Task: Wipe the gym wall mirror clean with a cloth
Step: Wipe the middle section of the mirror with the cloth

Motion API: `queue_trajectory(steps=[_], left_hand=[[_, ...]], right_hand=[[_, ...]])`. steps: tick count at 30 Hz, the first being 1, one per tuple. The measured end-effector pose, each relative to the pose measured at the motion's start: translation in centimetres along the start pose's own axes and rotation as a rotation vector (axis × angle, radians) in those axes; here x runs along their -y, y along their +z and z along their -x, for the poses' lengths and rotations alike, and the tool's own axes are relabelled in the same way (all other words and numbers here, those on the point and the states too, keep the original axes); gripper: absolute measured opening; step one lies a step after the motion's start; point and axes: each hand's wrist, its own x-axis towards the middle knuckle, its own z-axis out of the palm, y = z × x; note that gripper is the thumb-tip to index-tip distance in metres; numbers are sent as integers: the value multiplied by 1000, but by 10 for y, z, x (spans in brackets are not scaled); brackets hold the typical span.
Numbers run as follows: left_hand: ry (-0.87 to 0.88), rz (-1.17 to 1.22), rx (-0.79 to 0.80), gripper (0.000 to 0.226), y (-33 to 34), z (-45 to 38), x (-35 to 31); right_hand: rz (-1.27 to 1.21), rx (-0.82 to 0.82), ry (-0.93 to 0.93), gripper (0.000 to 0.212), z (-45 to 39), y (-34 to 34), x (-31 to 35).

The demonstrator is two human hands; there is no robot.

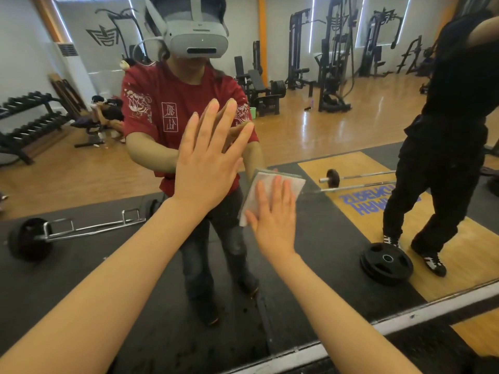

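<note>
- Pressing flat on the mirror (337,125), the left hand (208,163) has its fingers straight and spread wide, holding nothing; its reflection sits almost wholly hidden behind it.
- The right hand (274,214) lies lower and just beside the left, fingers straight, pushing a folded white cloth (270,184) against the glass.
- The cloth's lower part is covered by the right hand; a darker edge shows along its top, and whether that is a second layer or its reflection is hard to tell.
- Both forearms run out of the picture at the bottom edge.
- The mirror's pale lower frame (405,319) crosses the bottom right; the glass itself is cut off at the top and both sides.
- Reflected in the glass: a person in a red shirt (151,103) with a grey headset (197,36), top of the head cut off.
- A second figure in black clothes (445,130) stands at the right, head and one arm out of frame.
- Also reflected: a barbell (359,179), a weight plate (386,263) on the floor, a dumbbell rack (27,122) partly cut off at the left, and blue lettering (378,203), reversed and partly hidden.
</note>
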Motion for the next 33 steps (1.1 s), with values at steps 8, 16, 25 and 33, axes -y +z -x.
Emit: queue_trajectory(steps=[8,16,25,33], left_hand=[[-25,0,11,53,-1,-2,-4],[-22,-26,11,56,-1,-2,-4],[-41,26,50,59,-10,10,1],[-228,18,225,77,-14,124,-24]], right_hand=[[-129,-100,252,66,-34,-26,-60],[-8,-8,41,78,4,-7,-13],[63,-24,-271,71,-29,-23,-6],[16,-42,-308,68,-28,-24,-12]])
